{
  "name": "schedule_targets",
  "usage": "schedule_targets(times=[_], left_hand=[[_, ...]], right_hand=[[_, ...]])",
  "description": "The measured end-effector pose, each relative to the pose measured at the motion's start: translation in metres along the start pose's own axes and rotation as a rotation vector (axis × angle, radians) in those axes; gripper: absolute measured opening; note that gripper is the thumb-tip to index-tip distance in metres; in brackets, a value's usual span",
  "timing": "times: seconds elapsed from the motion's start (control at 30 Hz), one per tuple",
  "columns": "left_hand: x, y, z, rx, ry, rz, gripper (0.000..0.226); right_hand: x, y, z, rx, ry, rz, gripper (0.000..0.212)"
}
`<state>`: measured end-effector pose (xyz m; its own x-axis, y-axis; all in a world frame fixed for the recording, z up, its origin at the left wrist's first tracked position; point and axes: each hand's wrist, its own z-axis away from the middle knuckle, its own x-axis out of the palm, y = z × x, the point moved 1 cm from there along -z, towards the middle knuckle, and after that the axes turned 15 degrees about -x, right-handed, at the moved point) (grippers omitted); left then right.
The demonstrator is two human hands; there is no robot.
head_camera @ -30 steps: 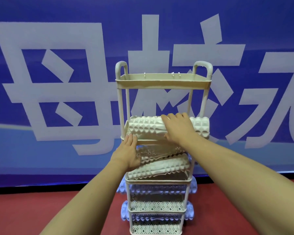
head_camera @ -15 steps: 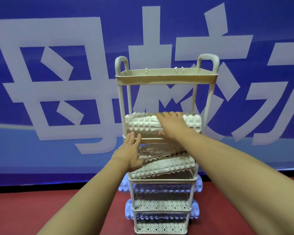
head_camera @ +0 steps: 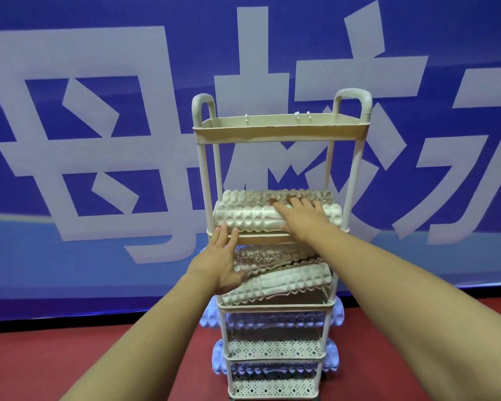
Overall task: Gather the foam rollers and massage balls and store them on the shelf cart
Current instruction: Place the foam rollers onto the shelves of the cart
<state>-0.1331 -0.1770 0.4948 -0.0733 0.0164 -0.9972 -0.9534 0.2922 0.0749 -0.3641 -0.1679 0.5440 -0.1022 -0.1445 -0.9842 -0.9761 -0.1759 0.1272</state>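
A tall beige shelf cart [head_camera: 278,133] stands before me. On its second tier lie two bumpy cream foam rollers; the front roller [head_camera: 246,217] has my right hand [head_camera: 302,217] pressed flat on top of it. My left hand [head_camera: 219,263], fingers stretched, rests against the left front of that tier's rim and the tier below. A third cream roller [head_camera: 284,282] lies tilted on the third tier, with a clear bumpy wrapper over it. Pale blue rollers [head_camera: 337,316] fill the two lower tiers, their ends sticking out. No massage balls are visible.
A large blue banner [head_camera: 99,140] with white characters hangs right behind the cart. The floor [head_camera: 70,357] is red. The cart's top tray shows nothing inside from this angle.
My right hand has pushed the front cream roller deeper onto the second tier, so it sits squarely inside. The left hand stays at the cart's left front. My view has shifted slightly.
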Motion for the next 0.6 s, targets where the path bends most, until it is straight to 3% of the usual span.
schedule_targets(times=[0.17, 0.43, 0.6], left_hand=[[0.001, -0.003, -0.001, -0.007, 0.001, 0.021, 0.102], [0.002, -0.006, 0.009, 0.005, 0.027, 0.083, 0.090], [0.015, 0.012, 0.026, -0.018, 0.264, 0.207, 0.072]], right_hand=[[0.002, 0.002, 0.015, -0.065, 0.013, -0.067, 0.060], [0.004, 0.005, 0.084, -0.078, 0.205, -0.102, 0.054], [0.033, 0.029, 0.162, -0.005, 0.164, -0.102, 0.052]])
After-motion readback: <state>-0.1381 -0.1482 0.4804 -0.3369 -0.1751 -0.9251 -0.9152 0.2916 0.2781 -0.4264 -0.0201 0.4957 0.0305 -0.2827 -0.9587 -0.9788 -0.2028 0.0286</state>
